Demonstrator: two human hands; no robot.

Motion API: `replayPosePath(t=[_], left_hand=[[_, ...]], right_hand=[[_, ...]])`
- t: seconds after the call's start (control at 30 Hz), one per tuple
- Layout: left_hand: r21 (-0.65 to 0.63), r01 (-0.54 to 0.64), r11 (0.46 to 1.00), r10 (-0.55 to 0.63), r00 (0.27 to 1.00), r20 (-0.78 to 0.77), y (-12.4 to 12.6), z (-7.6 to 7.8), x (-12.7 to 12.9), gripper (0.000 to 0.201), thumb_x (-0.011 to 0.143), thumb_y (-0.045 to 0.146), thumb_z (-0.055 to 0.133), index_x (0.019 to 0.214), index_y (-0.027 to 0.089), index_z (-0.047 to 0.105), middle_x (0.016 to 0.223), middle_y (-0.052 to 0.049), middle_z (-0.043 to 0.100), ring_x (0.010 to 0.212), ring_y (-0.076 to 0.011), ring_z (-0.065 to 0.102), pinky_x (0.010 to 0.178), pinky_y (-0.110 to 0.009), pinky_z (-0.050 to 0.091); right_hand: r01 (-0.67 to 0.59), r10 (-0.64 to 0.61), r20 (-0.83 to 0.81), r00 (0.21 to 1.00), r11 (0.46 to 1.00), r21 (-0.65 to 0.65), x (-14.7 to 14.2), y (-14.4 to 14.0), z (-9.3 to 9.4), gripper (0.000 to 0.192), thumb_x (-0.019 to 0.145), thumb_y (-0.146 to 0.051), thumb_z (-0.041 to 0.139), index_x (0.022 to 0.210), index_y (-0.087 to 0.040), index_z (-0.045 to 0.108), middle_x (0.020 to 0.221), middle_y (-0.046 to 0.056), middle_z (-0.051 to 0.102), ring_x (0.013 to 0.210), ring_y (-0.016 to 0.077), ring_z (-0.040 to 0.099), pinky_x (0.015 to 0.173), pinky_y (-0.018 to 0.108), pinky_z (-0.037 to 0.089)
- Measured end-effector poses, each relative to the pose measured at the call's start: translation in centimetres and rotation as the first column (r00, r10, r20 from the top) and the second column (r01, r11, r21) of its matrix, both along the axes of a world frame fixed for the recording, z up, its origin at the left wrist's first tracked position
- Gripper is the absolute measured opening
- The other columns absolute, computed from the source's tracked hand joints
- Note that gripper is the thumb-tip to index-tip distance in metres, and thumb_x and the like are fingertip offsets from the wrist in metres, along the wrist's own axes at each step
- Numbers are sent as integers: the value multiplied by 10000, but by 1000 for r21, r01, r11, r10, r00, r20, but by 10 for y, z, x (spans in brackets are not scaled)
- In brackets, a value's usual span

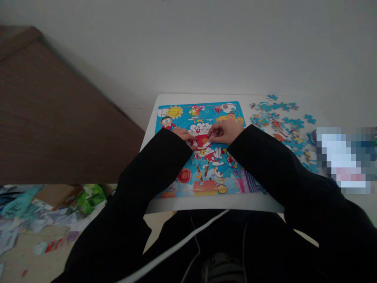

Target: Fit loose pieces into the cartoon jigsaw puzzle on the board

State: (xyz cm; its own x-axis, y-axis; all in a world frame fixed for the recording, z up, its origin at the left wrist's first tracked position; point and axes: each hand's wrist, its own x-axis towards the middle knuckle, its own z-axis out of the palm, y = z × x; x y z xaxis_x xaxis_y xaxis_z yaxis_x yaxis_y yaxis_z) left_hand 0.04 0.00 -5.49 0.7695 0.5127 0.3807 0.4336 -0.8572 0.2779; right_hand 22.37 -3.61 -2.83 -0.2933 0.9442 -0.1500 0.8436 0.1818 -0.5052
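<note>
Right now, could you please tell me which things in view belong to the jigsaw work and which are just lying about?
In use:
puzzle board
left hand and right hand, both on the board's middle
loose pieces
white table

Lying about:
paper litter on the floor
white cable

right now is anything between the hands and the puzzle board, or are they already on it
Nothing visible stands between them. The left hand and right hand both rest directly on the puzzle board, fingers meeting over the cartoon cat's middle. The loose pieces lie apart, to the right on the white table.
</note>
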Motion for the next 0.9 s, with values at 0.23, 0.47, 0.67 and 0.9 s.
replayPosePath(t=[0.23,0.47,0.67,0.9], left_hand=[[-41,33,999,-35,998,-48,-1,5,-2,306,785,441,599,905,170,676,785,-51,635,686,-139,524,640,-252,397],[-5,121,993,-121,993,9,-3,3,3,388,784,534,558,909,187,679,760,-33,624,675,-136,500,657,-260,402],[-20,264,964,-264,963,-47,-21,2,14,451,800,537,529,1106,219,620,956,-65,615,855,-177,515,779,-289,416],[-36,292,956,-292,956,12,-20,6,20,343,828,481,523,994,219,671,948,-58,648,884,-177,542,818,-306,430]], right_hand=[[-30,29,94,995,999,11,2,1,8,175,738,-295,617,857,-188,689,707,-15,652,584,82,546,587,210,385],[-162,154,176,972,986,35,5,-21,33,312,676,-425,668,908,-219,681,808,2,672,655,124,580,605,239,400],[-262,246,250,936,965,31,10,-45,20,367,653,-357,700,986,-207,667,961,73,643,843,201,603,678,277,434],[-198,172,180,968,971,132,29,-51,6,252,673,-280,671,913,-204,673,943,66,631,853,184,602,747,278,454]])
